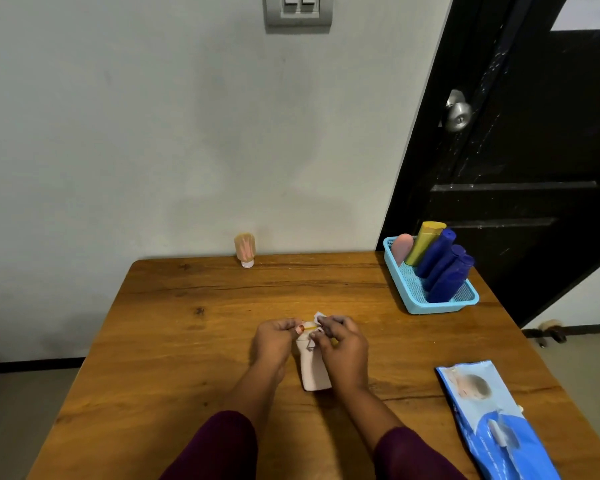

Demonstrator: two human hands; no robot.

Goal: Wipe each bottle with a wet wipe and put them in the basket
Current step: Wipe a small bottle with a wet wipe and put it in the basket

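Note:
A pale pink bottle [313, 370] is held above the middle of the wooden table [187, 323]. My left hand [274, 341] grips its top end. My right hand [342, 346] pinches a white wet wipe [318, 318] against the bottle's neck. A light blue basket [440, 304] stands at the table's far right corner and holds several bottles: a pink one [402, 247], a yellow one [425, 242] and dark blue ones [445, 268]. A tan bottle [245, 249] stands cap-down at the far edge against the wall.
A blue wet-wipe pack [496, 420] lies at the table's near right. A black door [520, 150] with a metal knob stands behind the basket. The grey wall runs along the table's far edge.

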